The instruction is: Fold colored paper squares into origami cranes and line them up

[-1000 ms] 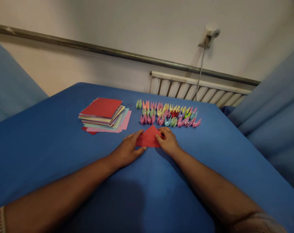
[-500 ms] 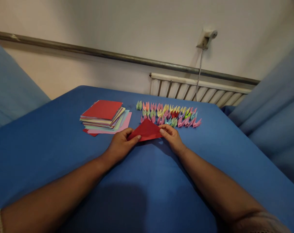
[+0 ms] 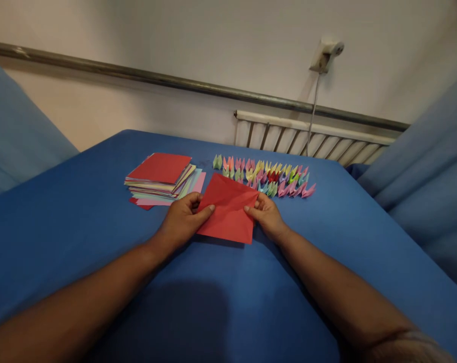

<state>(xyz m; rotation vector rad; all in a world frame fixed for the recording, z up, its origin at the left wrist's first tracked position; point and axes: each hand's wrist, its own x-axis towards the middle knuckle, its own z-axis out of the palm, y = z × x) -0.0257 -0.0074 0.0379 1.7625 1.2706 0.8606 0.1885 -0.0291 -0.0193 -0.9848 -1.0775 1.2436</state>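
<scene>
A creased sheet of red origami paper (image 3: 228, 214) is spread nearly square between my hands, just above the blue table. My left hand (image 3: 186, 214) pinches its left edge, thumb on top and fingers underneath. On the opposite edge, my right hand (image 3: 266, 214) grips near the upper right corner, with its thumb lying on the paper. Behind the sheet stand several rows of small folded paper cranes (image 3: 273, 176) in many colours; the sheet covers part of the front row. Left of them lies a stack of coloured paper (image 3: 160, 169) with a red sheet on top.
The blue table (image 3: 111, 242) reaches toward a wall with a metal rail (image 3: 198, 85) and a white radiator (image 3: 284, 133). A cord hangs from a wall socket (image 3: 322, 55). Blue curtains (image 3: 432, 176) hang at both sides.
The red paper showed as a folded triangle before; now it is opened out into a nearly square sheet, its lower edge nearer me. Both hands still hold its sides.
</scene>
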